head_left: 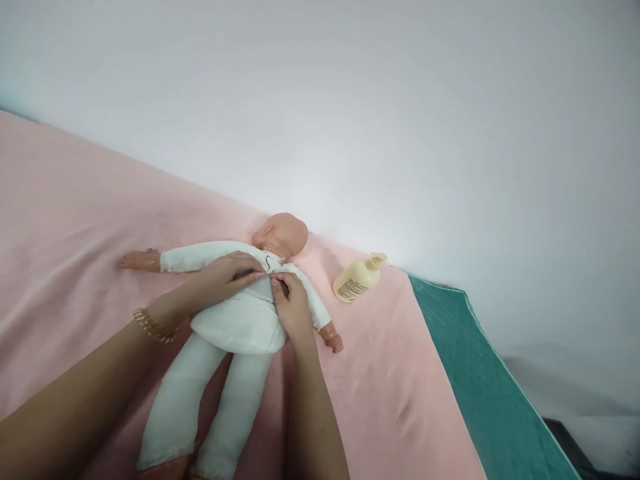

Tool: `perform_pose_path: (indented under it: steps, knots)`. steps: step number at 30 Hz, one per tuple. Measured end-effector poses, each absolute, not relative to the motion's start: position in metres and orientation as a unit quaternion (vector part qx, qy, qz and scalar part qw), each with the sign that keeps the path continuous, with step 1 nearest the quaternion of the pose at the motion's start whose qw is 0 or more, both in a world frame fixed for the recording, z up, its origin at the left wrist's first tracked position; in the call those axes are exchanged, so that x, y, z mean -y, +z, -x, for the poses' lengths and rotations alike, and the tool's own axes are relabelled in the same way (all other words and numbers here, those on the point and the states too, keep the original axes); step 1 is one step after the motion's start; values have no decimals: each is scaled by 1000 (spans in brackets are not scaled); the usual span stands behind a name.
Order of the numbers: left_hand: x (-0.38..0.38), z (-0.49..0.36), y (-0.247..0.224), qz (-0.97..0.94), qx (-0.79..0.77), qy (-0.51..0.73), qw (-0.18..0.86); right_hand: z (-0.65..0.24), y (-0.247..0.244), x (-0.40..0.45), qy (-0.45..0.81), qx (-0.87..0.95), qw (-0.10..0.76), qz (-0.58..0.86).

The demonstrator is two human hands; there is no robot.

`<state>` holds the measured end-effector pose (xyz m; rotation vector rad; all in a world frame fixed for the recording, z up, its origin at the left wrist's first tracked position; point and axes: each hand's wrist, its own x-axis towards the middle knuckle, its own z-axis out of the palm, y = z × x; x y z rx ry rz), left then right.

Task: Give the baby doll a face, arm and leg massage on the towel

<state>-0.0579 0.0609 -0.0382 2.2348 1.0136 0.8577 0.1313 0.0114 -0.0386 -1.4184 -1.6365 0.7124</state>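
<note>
A baby doll (283, 233) in white clothes lies stretched out on a pink sheet, its arms spread to both sides. My left hand (237, 273), with a beaded bracelet on the wrist, rests on the doll's upper body, fingertips pinched on the white shirt (237, 327). Close beside it, my right hand (291, 300) also pinches the shirt just below the collar. The two sets of fingertips nearly meet. A small dark curved mark or cord shows on the cloth above them. What exactly lies between the fingertips is too small to make out.
A pale yellow pump bottle (357, 279) stands right of the doll. The pink sheet (380, 373) covers the surface, with a green cover (465, 353) along its right edge. Behind rises a plain white wall (320, 120).
</note>
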Motion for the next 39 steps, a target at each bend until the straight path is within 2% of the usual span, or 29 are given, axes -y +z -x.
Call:
perform_pose_path:
  steps: [4, 10, 21, 29, 39]
  knots:
    - [-63, 59, -42, -833, -369, 321, 259, -132, -40, -12, 274, 663, 414, 561]
    - [-64, 59, -45, -830, -356, 365, 225, -129, -44, -11, 199, 672, 468, 538]
    - [-67, 57, -53, -829, -388, 333, 226, -131, -44, -12, 215, 689, 413, 556]
    - [-62, 56, -51, -817, -401, 349, 222, -129, -49, -11, 198, 686, 437, 547]
    - [-61, 50, -55, -818, -408, 353, 199, -130, -50, -12, 206, 705, 398, 549]
